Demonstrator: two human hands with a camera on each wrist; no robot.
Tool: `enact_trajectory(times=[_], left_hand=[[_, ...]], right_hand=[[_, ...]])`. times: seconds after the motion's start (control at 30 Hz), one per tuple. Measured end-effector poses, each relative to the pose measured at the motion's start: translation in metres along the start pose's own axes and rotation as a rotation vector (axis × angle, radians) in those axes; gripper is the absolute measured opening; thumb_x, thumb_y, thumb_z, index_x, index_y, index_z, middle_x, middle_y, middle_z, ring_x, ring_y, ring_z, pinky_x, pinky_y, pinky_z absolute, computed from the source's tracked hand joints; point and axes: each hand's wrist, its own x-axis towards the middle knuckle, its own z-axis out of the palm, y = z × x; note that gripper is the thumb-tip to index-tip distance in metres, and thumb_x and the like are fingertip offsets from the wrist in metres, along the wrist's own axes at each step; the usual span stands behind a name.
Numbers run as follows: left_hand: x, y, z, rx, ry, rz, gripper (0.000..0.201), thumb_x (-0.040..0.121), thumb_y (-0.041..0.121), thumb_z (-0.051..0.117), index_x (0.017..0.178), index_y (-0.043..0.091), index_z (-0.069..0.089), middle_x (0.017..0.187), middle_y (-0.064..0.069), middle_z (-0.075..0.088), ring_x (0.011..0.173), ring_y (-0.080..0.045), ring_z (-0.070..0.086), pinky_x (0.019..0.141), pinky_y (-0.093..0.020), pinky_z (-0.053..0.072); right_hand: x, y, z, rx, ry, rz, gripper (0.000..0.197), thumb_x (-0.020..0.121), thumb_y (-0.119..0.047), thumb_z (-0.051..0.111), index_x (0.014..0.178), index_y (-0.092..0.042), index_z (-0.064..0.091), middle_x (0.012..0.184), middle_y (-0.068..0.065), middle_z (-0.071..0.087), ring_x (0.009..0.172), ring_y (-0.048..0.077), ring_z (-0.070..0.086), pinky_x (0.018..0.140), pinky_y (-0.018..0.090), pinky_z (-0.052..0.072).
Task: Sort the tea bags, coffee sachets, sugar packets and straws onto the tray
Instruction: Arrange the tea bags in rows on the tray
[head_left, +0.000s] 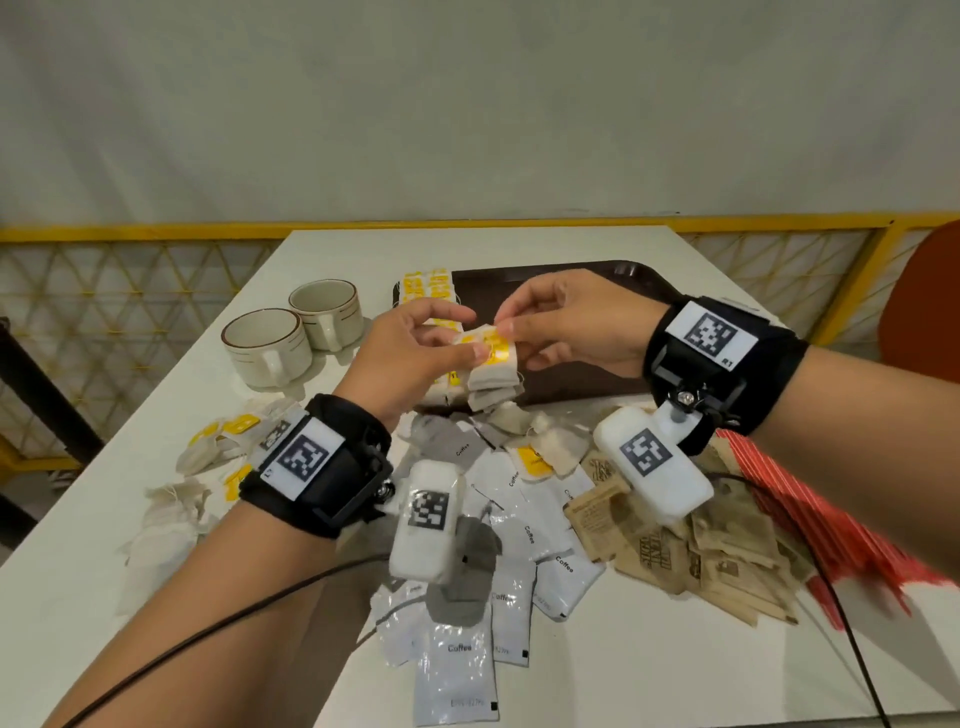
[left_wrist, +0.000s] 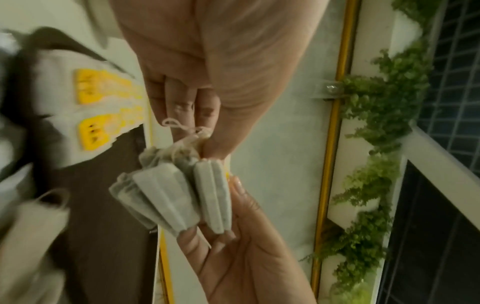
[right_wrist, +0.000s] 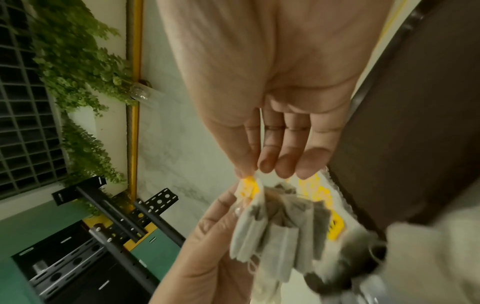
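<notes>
Both hands are raised above the near left corner of the brown tray (head_left: 597, 387), meeting on a small bunch of tea bags (head_left: 488, 364). The left hand (head_left: 410, 353) grips the bunch from its left side, thumb on top, fingers underneath. The right hand (head_left: 571, 327) pinches the yellow tag (head_left: 496, 343) on the top bag between thumb and forefinger; its other fingers hang loosely extended. In the left wrist view the bunch (left_wrist: 176, 191) shows as several folded bags side by side, their strings gathered at the right hand's fingertips (left_wrist: 207, 142). In the right wrist view the same bunch (right_wrist: 280, 226) hangs blurred below the pinched tag (right_wrist: 249, 186).

On the tray's left edge lies a row of tea bags (head_left: 428, 291) with yellow tags, already placed. More loose tea bags (head_left: 208, 452) lie on the white table (head_left: 675, 665) left of the left wrist. White coffee sachets (head_left: 457, 670) are heaped in the near centre of the table. Brown sugar packets (head_left: 717, 551) lie to their right, and beside those the red straws (head_left: 810, 519), partly hidden by the right forearm.

Two cream cups (head_left: 291, 338) stand touching one another on the table left of the tray.
</notes>
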Motion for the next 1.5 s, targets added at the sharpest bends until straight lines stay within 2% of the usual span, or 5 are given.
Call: enact_trajectory(times=[0.23, 0.63, 1.07, 1.3, 1.5], left_hand=[[0.103, 0.024, -0.008, 0.201, 0.074, 0.026, 0.024, 0.071, 0.005, 0.08, 0.078, 0.016, 0.06, 0.062, 0.001, 0.056, 0.049, -0.002, 0.051, 0.052, -0.016, 0.042], [0.247, -0.009, -0.01, 0.41, -0.111, -0.209, 0.023, 0.074, -0.002, 0.077, 0.077, 0.009, 0.057, 0.068, -0.013, 0.061, 0.052, -0.02, 0.061, 0.077, -0.044, 0.057], [0.305, -0.037, -0.021, 0.734, -0.311, -0.245, 0.028, 0.076, -0.007, 0.069, 0.097, 0.011, 0.068, 0.091, -0.007, 0.068, 0.081, -0.02, 0.066, 0.08, -0.032, 0.058], [0.311, -0.044, -0.022, 0.765, -0.331, -0.23, 0.017, 0.083, 0.001, 0.067, 0.1, 0.003, 0.07, 0.076, -0.006, 0.068, 0.065, -0.009, 0.064, 0.067, -0.023, 0.055], [0.318, -0.047, -0.024, 0.794, -0.306, -0.249, 0.015, 0.089, 0.007, 0.063, 0.101, 0.004, 0.07, 0.072, 0.001, 0.067, 0.055, 0.0, 0.062, 0.059, -0.016, 0.052]], right_hand=[[0.06, -0.003, -0.031, -0.173, 0.197, 0.001, 0.014, 0.091, -0.027, 0.063, 0.097, -0.013, 0.064, 0.098, 0.007, 0.065, 0.077, 0.012, 0.059, 0.068, 0.028, 0.055], [0.184, 0.021, -0.063, -0.167, 0.199, 0.077, 0.014, 0.085, -0.014, 0.07, 0.094, -0.01, 0.059, 0.084, 0.009, 0.063, 0.067, 0.016, 0.062, 0.071, 0.038, 0.057], [0.243, 0.053, -0.073, -0.291, 0.209, 0.127, 0.025, 0.076, 0.005, 0.072, 0.074, -0.013, 0.055, 0.072, 0.005, 0.055, 0.066, 0.019, 0.059, 0.068, 0.038, 0.06], [0.241, 0.058, -0.076, -0.289, 0.06, 0.102, 0.027, 0.075, 0.017, 0.066, 0.07, -0.01, 0.064, 0.074, 0.013, 0.059, 0.06, 0.019, 0.059, 0.061, 0.026, 0.057], [0.25, 0.061, -0.079, -0.227, 0.197, 0.178, 0.027, 0.079, 0.014, 0.058, 0.069, -0.011, 0.06, 0.078, 0.009, 0.062, 0.074, 0.023, 0.062, 0.082, 0.044, 0.057]])
